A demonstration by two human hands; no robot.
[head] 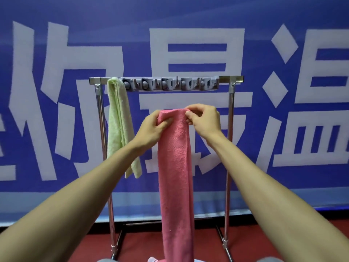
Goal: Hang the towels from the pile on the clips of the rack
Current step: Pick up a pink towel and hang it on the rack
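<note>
While the green towel (118, 118) already hangs at the rack's (231, 129) left end, the left hand (151, 127) and right hand (203, 120) pinch the pink towel's (174, 167) top edge below the free clips (170, 84).

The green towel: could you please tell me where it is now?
In the head view, the green towel hangs at the left end of the clip rail, left of the pink towel.

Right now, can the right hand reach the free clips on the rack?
Probably yes. The clips sit above the right hand with nothing between them; the green towel hangs only at the left end. The hand does pinch the pink towel, so that would rise with it.
</note>
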